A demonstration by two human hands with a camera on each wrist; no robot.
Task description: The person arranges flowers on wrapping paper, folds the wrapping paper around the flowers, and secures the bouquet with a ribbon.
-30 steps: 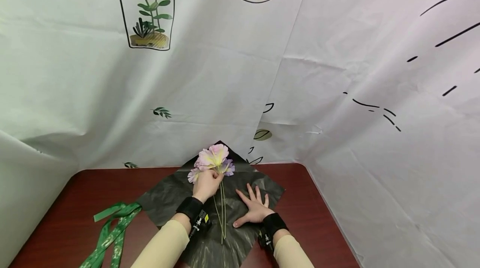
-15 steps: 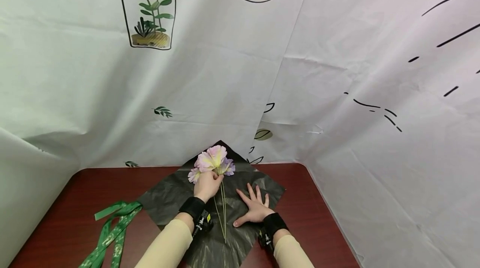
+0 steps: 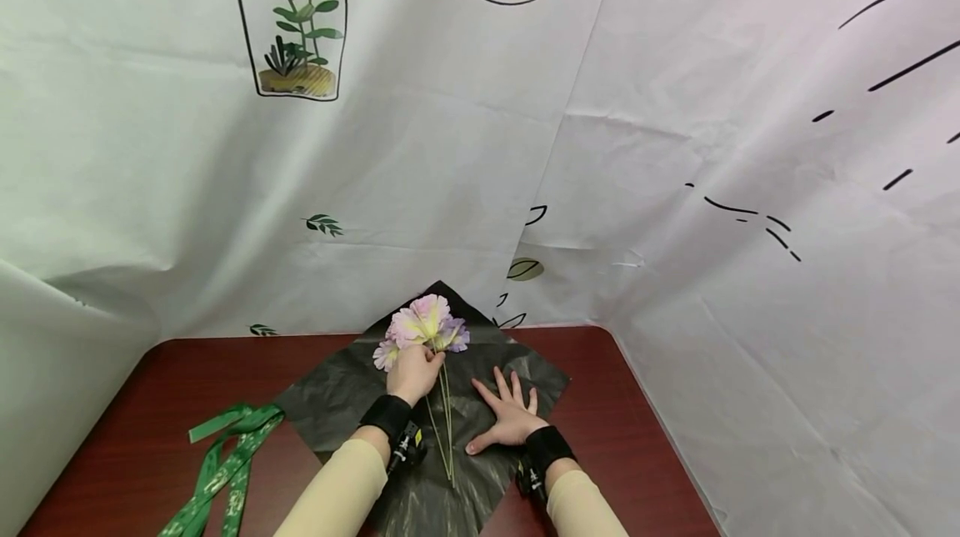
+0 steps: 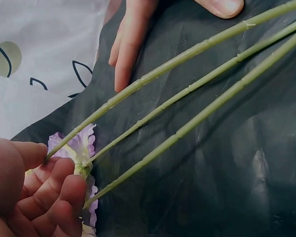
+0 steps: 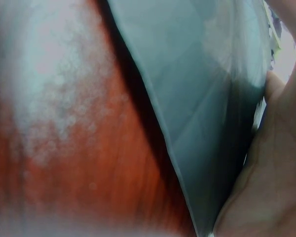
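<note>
My left hand pinches a thin green stem between thumb and fingers, just below the blossoms. Three stems run side by side towards me from the pink-and-yellow flower and the lilac flowers. Under them lies a dark sheet of wrapping paper, one corner pointing at the back wall. To the right of the stems, my right hand rests on the sheet with its fingers spread. The right wrist view has part of that hand beside the sheet's edge; its fingertips are hidden there.
A green patterned ribbon lies in loose loops on the red-brown table, left of the sheet. White printed cloth hangs behind the table and along its right side.
The pink flower has come slightly towards me, and one stem's lower end has swung a little to the right. My right hand has stayed in place.
</note>
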